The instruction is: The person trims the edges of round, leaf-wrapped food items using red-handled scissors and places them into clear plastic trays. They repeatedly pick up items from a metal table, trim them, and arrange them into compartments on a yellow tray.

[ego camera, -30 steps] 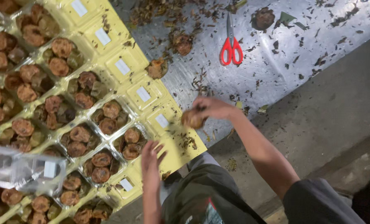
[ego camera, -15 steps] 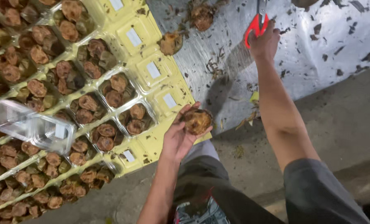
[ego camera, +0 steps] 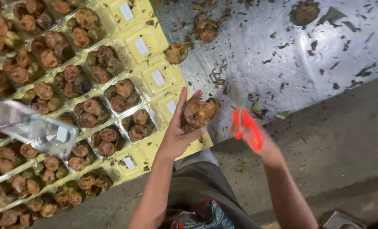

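Brown dried fruit (ego camera: 199,112) held up in the left hand (ego camera: 178,133), red-handled scissors (ego camera: 246,127) in the right hand (ego camera: 263,146).

Left fingers curled around the fruit's near side, thumb raised beside it, fruit lifted over the edge of the yellow trays (ego camera: 155,76). Right fingers wrapped through the scissor handles, blurred; blades just beside the fruit, open or shut cannot be told. Left of the hands, rows of clear plastic boxes (ego camera: 112,95) filled with similar brown fruit, one empty clear box (ego camera: 36,127) lying on top of them. Beyond the hands, a shiny foil sheet (ego camera: 308,63) strewn with dark leaf scraps (ego camera: 216,76) and three loose fruits (ego camera: 208,29). Grey concrete floor (ego camera: 333,140) to the right, dark shorts (ego camera: 197,191) below.
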